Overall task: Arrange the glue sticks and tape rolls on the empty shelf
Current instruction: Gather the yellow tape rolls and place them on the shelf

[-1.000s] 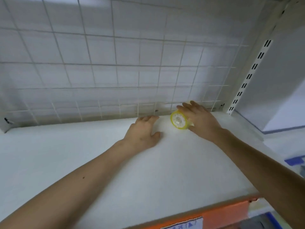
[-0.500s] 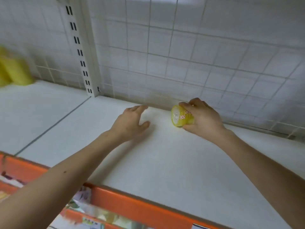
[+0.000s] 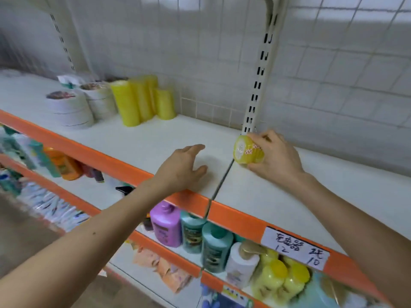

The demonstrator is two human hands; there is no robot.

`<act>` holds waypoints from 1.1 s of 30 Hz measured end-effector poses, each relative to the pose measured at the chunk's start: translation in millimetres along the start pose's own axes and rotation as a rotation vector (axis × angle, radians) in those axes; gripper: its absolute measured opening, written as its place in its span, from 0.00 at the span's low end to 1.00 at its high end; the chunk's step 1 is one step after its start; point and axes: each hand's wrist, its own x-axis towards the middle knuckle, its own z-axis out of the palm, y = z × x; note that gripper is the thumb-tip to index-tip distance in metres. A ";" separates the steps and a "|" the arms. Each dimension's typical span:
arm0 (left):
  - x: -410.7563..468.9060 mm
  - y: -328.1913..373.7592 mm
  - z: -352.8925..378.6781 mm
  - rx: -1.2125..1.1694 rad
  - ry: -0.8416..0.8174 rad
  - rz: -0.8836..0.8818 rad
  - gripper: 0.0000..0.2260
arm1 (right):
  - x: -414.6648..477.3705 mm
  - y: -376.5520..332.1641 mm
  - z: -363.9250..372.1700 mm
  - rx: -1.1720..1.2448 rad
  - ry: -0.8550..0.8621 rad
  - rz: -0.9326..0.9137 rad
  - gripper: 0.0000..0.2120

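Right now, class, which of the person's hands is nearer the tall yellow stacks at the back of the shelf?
Left. The left hand is open, right of the yellow stacks; the right hand is farther right, gripping a yellow tape roll.

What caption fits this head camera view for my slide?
Right hand grips a yellow tape roll over the white shelf, left hand open beside it, stacked tape rolls farther left.
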 end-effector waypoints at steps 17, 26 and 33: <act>32.2 -169.6 -57.2 -0.078 -0.044 -0.010 0.25 | 122.8 -150.6 60.0 0.058 0.039 0.015 0.33; 82.6 -213.5 -72.9 -0.091 -0.074 0.070 0.25 | 176.6 -181.0 78.0 0.067 0.040 0.067 0.34; 95.8 -241.8 -81.7 -0.134 -0.145 0.180 0.26 | 176.8 -210.5 81.5 0.096 0.053 0.187 0.36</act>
